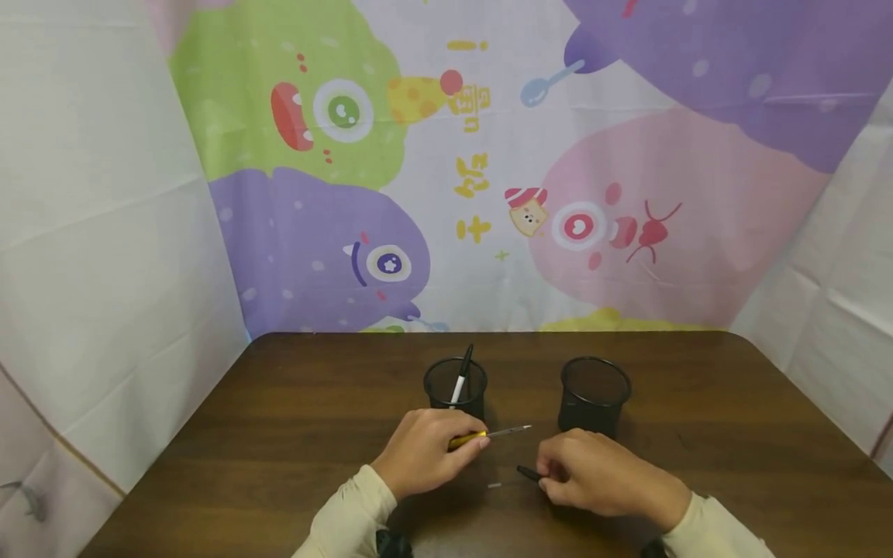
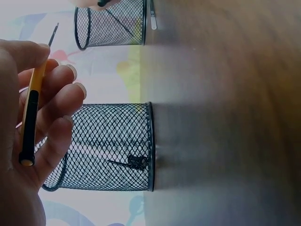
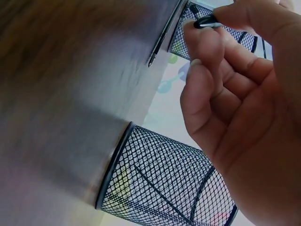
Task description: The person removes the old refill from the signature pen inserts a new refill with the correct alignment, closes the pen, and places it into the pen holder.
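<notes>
My left hand point(image 1: 446, 449) grips a yellow and black pen point(image 1: 469, 439) just in front of the left black mesh cup point(image 1: 455, 387). The pen's thin uncapped tip points right. In the left wrist view the pen point(image 2: 30, 108) lies across my curled fingers, beside that cup point(image 2: 108, 146). My right hand point(image 1: 558, 474) pinches a small black pen cap point(image 1: 528, 472) low over the table, in front of the right mesh cup point(image 1: 594, 391). The right wrist view shows the cap point(image 3: 207, 22) between thumb and fingertip. The cap and the pen tip are apart.
A pen with a white barrel and black cap point(image 1: 460, 377) stands in the left cup. The right cup looks empty. A small pale sliver point(image 1: 494, 485) lies on the brown table point(image 1: 279, 434) between my hands. Cartoon-print cloth walls surround the table.
</notes>
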`<state>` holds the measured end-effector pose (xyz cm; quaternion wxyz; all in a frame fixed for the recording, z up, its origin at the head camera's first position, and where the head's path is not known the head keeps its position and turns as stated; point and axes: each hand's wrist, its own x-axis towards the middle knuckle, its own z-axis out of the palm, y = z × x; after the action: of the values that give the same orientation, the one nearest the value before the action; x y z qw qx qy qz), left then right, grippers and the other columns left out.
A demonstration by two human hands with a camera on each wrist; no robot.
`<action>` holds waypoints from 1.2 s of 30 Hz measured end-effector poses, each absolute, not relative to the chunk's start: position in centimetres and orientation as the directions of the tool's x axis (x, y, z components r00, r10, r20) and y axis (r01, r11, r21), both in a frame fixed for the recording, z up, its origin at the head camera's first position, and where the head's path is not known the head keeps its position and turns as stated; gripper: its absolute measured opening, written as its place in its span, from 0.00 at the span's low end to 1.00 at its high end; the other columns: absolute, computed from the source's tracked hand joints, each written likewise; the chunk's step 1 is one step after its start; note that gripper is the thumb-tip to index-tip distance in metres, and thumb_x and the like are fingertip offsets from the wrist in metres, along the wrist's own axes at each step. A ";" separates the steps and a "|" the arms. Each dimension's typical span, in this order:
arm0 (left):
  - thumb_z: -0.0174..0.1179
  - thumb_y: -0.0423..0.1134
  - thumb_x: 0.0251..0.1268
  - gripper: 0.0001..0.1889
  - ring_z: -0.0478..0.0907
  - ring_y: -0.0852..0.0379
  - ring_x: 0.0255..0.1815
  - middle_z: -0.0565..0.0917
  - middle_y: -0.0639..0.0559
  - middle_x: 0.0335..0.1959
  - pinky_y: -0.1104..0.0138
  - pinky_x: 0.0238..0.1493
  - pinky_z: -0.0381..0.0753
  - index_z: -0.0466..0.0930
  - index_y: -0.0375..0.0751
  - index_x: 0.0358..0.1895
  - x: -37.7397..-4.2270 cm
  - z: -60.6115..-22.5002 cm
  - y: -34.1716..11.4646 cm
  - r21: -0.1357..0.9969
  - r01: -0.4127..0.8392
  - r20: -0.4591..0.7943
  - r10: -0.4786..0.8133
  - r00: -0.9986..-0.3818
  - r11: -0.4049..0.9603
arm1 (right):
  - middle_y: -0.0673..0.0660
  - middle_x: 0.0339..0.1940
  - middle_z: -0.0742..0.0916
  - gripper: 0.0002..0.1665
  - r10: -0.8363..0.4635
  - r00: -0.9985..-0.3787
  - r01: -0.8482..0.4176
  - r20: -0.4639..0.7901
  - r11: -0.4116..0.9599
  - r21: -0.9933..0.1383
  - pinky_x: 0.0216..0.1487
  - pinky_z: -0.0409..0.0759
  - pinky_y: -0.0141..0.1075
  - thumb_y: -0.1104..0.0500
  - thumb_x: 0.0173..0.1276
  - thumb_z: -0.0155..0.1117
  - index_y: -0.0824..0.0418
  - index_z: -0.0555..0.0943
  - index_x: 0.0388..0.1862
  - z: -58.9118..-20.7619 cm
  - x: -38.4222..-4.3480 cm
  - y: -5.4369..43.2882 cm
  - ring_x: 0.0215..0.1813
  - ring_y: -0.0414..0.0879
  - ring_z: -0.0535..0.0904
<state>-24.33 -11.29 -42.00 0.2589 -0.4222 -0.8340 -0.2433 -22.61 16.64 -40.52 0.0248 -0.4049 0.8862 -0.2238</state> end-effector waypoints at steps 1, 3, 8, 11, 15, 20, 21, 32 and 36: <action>0.65 0.45 0.68 0.06 0.76 0.74 0.27 0.86 0.65 0.33 0.74 0.28 0.74 0.88 0.50 0.40 -24.3 -42.0 -11.3 0.187 0.830 0.637 0.578 -0.509 0.525 | 0.35 0.23 0.76 0.10 -0.727 -0.672 -0.707 0.143 0.572 -0.417 0.25 0.72 0.29 0.59 0.65 0.69 0.44 0.78 0.30 -40.5 -22.6 16.7 0.25 0.30 0.70; 0.65 0.45 0.68 0.06 0.76 0.73 0.27 0.86 0.64 0.33 0.74 0.28 0.75 0.88 0.50 0.40 -24.3 -41.9 -11.3 0.183 0.831 0.640 0.579 -0.506 0.525 | 0.35 0.24 0.76 0.10 -0.724 -0.673 -0.708 0.152 0.572 -0.414 0.26 0.72 0.29 0.59 0.64 0.69 0.45 0.77 0.30 -40.5 -22.7 16.6 0.25 0.30 0.70; 0.66 0.44 0.67 0.05 0.76 0.73 0.27 0.86 0.64 0.32 0.73 0.28 0.75 0.88 0.49 0.39 -24.4 -41.9 -11.4 0.177 0.830 0.645 0.575 -0.503 0.528 | 0.35 0.24 0.76 0.09 -0.714 -0.676 -0.711 0.182 0.567 -0.416 0.27 0.73 0.30 0.59 0.62 0.70 0.46 0.78 0.30 -40.4 -22.7 16.7 0.26 0.30 0.71; 0.66 0.44 0.67 0.05 0.75 0.73 0.26 0.85 0.65 0.31 0.74 0.27 0.74 0.88 0.49 0.39 -24.4 -42.0 -11.4 0.176 0.831 0.648 0.574 -0.501 0.528 | 0.36 0.25 0.76 0.10 -0.706 -0.679 -0.711 0.200 0.565 -0.419 0.27 0.73 0.29 0.59 0.62 0.69 0.46 0.77 0.30 -40.4 -22.8 16.8 0.26 0.30 0.71; 0.67 0.44 0.67 0.04 0.74 0.73 0.26 0.85 0.65 0.31 0.74 0.27 0.73 0.88 0.50 0.38 -24.3 -42.0 -11.4 0.178 0.832 0.646 0.575 -0.502 0.526 | 0.37 0.24 0.76 0.10 -0.691 -0.688 -0.706 0.221 0.568 -0.423 0.27 0.74 0.29 0.61 0.62 0.69 0.47 0.77 0.31 -40.2 -22.9 17.0 0.26 0.31 0.71; 0.67 0.44 0.66 0.04 0.74 0.73 0.26 0.85 0.65 0.31 0.74 0.27 0.73 0.87 0.50 0.38 -24.3 -41.9 -11.4 0.177 0.833 0.647 0.576 -0.499 0.524 | 0.37 0.25 0.77 0.08 -0.664 -0.711 -0.685 0.232 0.580 -0.441 0.29 0.75 0.30 0.61 0.63 0.69 0.49 0.78 0.32 -39.7 -22.9 17.4 0.27 0.31 0.73; 0.67 0.43 0.66 0.04 0.74 0.73 0.26 0.85 0.65 0.31 0.74 0.27 0.73 0.87 0.50 0.38 -24.3 -42.0 -11.3 0.177 0.833 0.647 0.576 -0.499 0.524 | 0.37 0.25 0.77 0.08 -0.660 -0.715 -0.680 0.231 0.579 -0.450 0.29 0.75 0.30 0.61 0.63 0.69 0.50 0.78 0.32 -39.7 -22.9 17.4 0.27 0.31 0.73; 0.68 0.43 0.65 0.04 0.76 0.73 0.27 0.85 0.64 0.31 0.74 0.29 0.75 0.88 0.49 0.38 -24.5 -42.0 -11.5 0.177 0.837 0.656 0.572 -0.493 0.518 | 0.37 0.22 0.77 0.12 -0.627 -0.715 -0.691 0.310 0.562 -0.455 0.26 0.74 0.30 0.63 0.62 0.69 0.49 0.75 0.31 -40.0 -23.3 17.5 0.24 0.30 0.72; 0.69 0.42 0.64 0.04 0.77 0.72 0.28 0.86 0.64 0.31 0.73 0.30 0.76 0.88 0.48 0.38 -24.5 -42.1 -11.6 0.191 0.835 0.663 0.560 -0.497 0.515 | 0.37 0.22 0.76 0.14 -0.614 -0.714 -0.695 0.337 0.560 -0.451 0.25 0.74 0.30 0.64 0.63 0.69 0.47 0.74 0.32 -40.1 -23.5 17.5 0.23 0.30 0.71</action>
<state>-24.53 -11.63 -42.08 0.2714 -0.4216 -0.8271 -0.2540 -23.52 17.49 -40.06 -0.0705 -0.3716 0.8804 -0.2860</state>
